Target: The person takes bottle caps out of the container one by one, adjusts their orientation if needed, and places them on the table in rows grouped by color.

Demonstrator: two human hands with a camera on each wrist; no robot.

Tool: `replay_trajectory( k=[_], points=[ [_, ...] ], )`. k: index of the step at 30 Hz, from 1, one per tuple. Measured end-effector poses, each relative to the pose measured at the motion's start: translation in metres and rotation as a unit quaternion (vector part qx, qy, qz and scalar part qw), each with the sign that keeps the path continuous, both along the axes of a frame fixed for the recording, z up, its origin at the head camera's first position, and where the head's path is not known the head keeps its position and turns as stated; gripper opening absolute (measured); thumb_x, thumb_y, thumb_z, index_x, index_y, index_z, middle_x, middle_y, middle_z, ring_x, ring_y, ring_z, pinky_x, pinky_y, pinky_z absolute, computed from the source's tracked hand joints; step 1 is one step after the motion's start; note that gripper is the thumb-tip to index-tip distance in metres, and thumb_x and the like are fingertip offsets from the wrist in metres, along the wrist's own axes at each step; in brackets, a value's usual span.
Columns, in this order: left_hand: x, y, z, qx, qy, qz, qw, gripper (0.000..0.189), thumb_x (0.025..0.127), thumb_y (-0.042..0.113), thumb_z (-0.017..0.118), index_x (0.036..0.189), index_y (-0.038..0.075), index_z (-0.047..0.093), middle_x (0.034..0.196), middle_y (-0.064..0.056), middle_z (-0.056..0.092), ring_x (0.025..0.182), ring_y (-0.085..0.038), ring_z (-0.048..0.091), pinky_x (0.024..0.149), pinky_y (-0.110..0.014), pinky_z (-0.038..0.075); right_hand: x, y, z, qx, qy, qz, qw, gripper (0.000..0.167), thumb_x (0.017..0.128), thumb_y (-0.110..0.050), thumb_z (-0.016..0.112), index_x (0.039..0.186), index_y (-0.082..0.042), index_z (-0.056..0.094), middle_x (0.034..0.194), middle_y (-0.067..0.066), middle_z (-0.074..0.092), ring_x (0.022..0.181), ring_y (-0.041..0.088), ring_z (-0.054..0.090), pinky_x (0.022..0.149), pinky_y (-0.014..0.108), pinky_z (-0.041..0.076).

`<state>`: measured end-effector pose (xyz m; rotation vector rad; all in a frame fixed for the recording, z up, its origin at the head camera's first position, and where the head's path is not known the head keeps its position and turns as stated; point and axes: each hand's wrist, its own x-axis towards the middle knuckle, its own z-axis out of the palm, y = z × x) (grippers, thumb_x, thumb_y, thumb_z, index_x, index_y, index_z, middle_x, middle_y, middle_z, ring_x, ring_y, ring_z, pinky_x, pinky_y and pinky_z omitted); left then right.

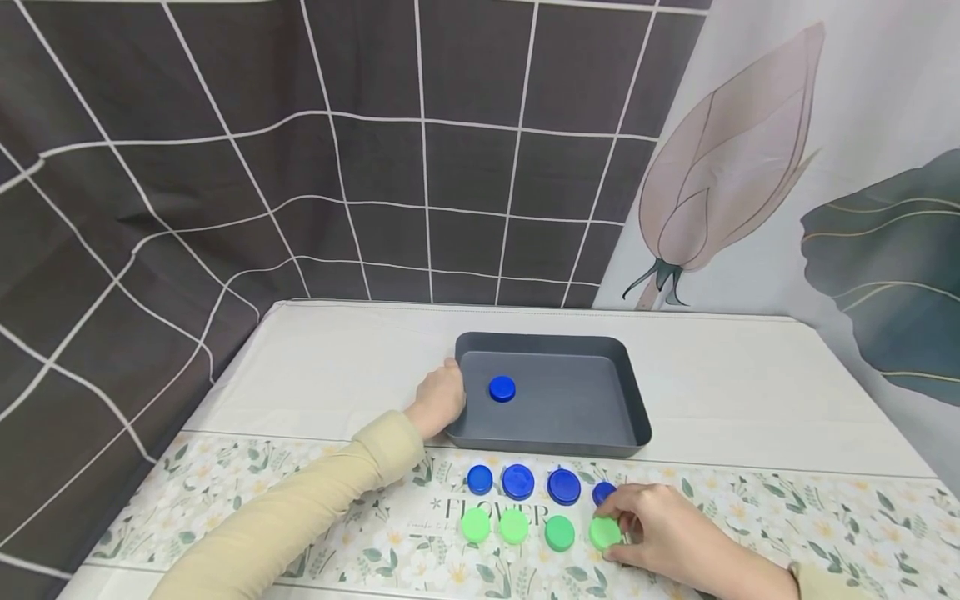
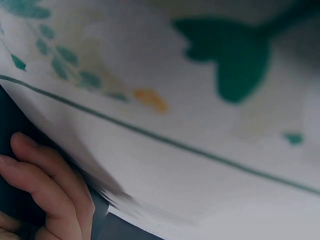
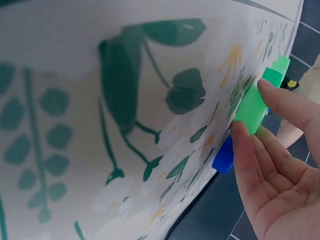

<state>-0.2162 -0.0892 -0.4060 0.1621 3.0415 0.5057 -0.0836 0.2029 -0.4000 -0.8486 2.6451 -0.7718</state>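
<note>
A dark grey rectangular tray [image 1: 570, 412] sits on the table with one blue bottle cap [image 1: 502, 388] inside, toward its left. My left hand [image 1: 441, 400] grips the tray's left wall; its curled fingers [image 2: 52, 192] show in the left wrist view. In front of the tray, my right hand [image 1: 663, 529] pinches a light green bottle cap [image 1: 604, 533] between thumb and fingers, at the right end of a row of green caps. Just behind it lies a small blue cap [image 1: 602, 492], partly covered by the right fingers.
More blue caps [image 1: 518, 482] form a row between the tray and the green caps [image 1: 513, 527]. Under them runs a floral printed band [image 1: 390, 525] across the white tablecloth [image 1: 337, 367]. A dark gridded curtain [image 1: 375, 167] hangs behind and on the left.
</note>
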Motion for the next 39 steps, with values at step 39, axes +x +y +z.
replay_trajectory(
  k=[39],
  points=[
    [0.002, 0.002, 0.0014, -0.001, -0.006, 0.007, 1.0, 0.031, 0.094, 0.002, 0.049, 0.119, -0.016, 0.047, 0.076, -0.021, 0.064, 0.057, -0.022, 0.062, 0.047, -0.024, 0.052, -0.002, 0.0013, 0.0054, -0.114, 0.127, 0.021, 0.9851, 0.008, 0.087, -0.018, 0.069, 0.095, -0.016, 0.07, 0.091, -0.006, 0.067, 0.07, -0.011, 0.052, 0.054, 0.013, 0.048]
  ],
)
